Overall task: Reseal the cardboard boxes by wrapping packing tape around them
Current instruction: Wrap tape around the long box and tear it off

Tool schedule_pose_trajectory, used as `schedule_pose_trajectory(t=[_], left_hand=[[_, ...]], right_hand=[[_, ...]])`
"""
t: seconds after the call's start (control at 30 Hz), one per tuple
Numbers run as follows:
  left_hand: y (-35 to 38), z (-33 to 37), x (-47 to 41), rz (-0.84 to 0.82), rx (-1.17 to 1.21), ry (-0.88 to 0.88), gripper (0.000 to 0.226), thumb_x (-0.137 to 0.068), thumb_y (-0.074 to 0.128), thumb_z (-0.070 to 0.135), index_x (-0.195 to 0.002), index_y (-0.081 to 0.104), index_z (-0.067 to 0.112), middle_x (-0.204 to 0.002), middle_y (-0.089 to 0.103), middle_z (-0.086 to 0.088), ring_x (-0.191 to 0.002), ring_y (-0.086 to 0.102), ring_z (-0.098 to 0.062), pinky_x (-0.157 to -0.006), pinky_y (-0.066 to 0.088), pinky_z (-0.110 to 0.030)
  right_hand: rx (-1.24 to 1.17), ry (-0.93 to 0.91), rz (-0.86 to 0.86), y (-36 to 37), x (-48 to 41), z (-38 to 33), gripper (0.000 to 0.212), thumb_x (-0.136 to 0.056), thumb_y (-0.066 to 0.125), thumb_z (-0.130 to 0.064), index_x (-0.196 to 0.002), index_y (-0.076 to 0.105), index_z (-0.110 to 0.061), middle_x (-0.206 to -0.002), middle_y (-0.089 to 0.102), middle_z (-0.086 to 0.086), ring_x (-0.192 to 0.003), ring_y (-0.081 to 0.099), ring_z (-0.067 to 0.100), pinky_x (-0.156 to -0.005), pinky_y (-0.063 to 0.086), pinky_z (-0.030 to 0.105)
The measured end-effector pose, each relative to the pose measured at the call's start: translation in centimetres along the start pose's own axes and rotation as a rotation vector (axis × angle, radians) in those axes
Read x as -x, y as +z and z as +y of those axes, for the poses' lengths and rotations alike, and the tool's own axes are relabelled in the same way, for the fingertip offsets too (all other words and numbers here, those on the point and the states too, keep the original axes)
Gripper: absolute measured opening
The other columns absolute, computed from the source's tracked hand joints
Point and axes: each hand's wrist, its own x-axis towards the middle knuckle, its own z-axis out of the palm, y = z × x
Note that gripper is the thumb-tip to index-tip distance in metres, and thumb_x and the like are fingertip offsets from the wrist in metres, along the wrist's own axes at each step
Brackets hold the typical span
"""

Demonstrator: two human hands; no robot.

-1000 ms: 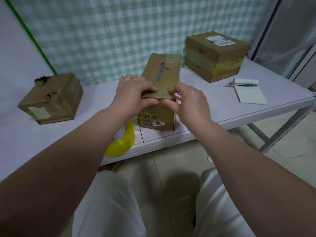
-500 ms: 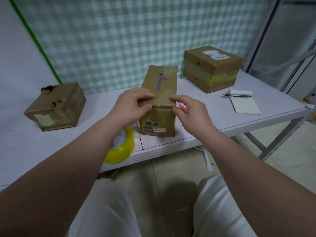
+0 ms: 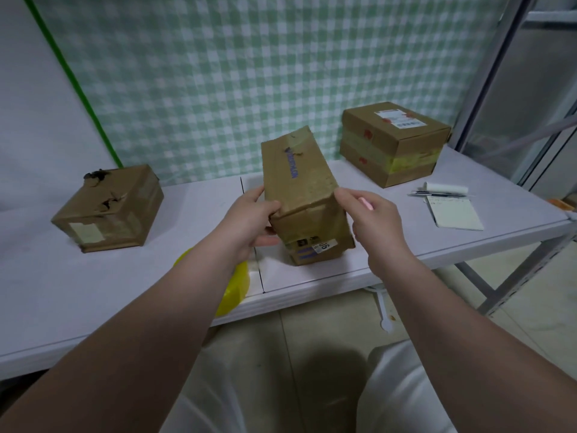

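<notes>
At the front edge of the table (image 3: 93,292) our left hand (image 3: 249,217) grips the box (image 3: 299,182), likely to turn it. Our right hand (image 3: 374,220) pinches something pink (image 3: 365,203).

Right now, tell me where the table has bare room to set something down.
Bare table lies between the torn box and the middle box, in front of the torn box left of the tape, and between the middle box and the notepad. The right end is crowded: taped box, pen, notepad.
</notes>
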Motion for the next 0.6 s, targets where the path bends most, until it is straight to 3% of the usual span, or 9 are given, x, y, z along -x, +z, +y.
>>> schedule_pose_trajectory(t=[0.1, 0.17, 0.23, 0.33, 0.4, 0.5, 0.6], left_hand=[[-0.1, -0.1, 0.3, -0.010, 0.087, -0.058, 0.028, -0.094, 0.043, 0.010, -0.108, 0.050, 0.033, -0.094, 0.065, -0.006, -0.076, 0.068, -0.028, -0.076, 0.057, -0.040], [-0.2, -0.4, 0.5, -0.010, 0.132, -0.123, 0.021, -0.096, 0.046, 0.020, -0.115, 0.055, 0.021, -0.097, 0.061, -0.008, -0.085, 0.067, -0.030, -0.072, 0.056, -0.039], [-0.1, -0.9, 0.8, -0.035, 0.122, -0.190, 0.031, -0.093, 0.051, 0.043, -0.111, 0.059, 0.019, -0.096, 0.061, -0.002, -0.095, 0.064, -0.027, -0.074, 0.054, -0.040], [0.2, -1.3, 0.8, -0.048, 0.127, -0.241, 0.045, -0.081, 0.052, 0.066, -0.097, 0.062, 0.025, -0.089, 0.063, 0.001, -0.087, 0.065, -0.022, -0.081, 0.055, -0.043], [0.4, -1.2, 0.8, -0.059, 0.177, -0.236, 0.042, -0.079, 0.052, 0.067, -0.092, 0.063, 0.028, -0.080, 0.066, 0.003, -0.080, 0.066, -0.019, -0.071, 0.056, -0.036], [0.7, -1.2, 0.4, -0.091, 0.207, -0.247, 0.041, -0.080, 0.057, 0.061, -0.104, 0.063, 0.028, -0.073, 0.071, 0.001, -0.079, 0.067, -0.018, -0.067, 0.056, -0.034], [0.8, -1.3, 0.0, -0.076, 0.260, -0.274, 0.024, -0.086, 0.058, 0.048, -0.089, 0.061, 0.024, -0.050, 0.067, 0.002, -0.068, 0.065, -0.020, -0.062, 0.053, -0.033]], right_hand=[[0.042, -0.075, 0.018, 0.2, -0.4, -1.0, 0.010, -0.084, 0.069, -0.038, -0.078, 0.073, -0.031, -0.088, 0.071, -0.013, -0.089, 0.065, 0.007, -0.079, 0.054, 0.029], [0.089, -0.104, -0.002, 0.3, -0.6, -1.6, 0.015, -0.085, 0.067, -0.037, -0.075, 0.073, -0.028, -0.084, 0.070, -0.012, -0.085, 0.065, 0.009, -0.072, 0.052, 0.027], [0.130, -0.100, -0.085, 0.4, -0.7, -2.0, 0.017, -0.087, 0.065, -0.035, -0.077, 0.074, -0.025, -0.086, 0.072, -0.011, -0.079, 0.062, 0.005, -0.065, 0.046, 0.022], [0.167, -0.029, -0.161, 0.3, -1.0, -1.7, 0.016, -0.089, 0.061, -0.030, -0.079, 0.072, -0.023, -0.081, 0.072, -0.007, -0.054, 0.048, 0.003, -0.051, 0.037, 0.018], [0.183, 0.035, -0.113, -0.1, -1.5, -1.2, 0.009, -0.087, 0.058, -0.024, -0.081, 0.065, -0.021, -0.075, 0.064, -0.004, -0.048, 0.045, 0.009, -0.043, 0.034, 0.019], [0.194, 0.093, 0.006, -0.6, -2.3, -0.6, 0.004, -0.086, 0.050, -0.015, -0.084, 0.052, -0.018, -0.075, 0.053, 0.000, -0.056, 0.048, 0.016, -0.047, 0.035, 0.025], [0.171, 0.118, 0.083, -1.2, -3.2, -0.1, 0.006, -0.086, 0.045, -0.012, -0.090, 0.049, -0.013, -0.078, 0.051, 0.001, -0.062, 0.048, 0.018, -0.052, 0.038, 0.029]])
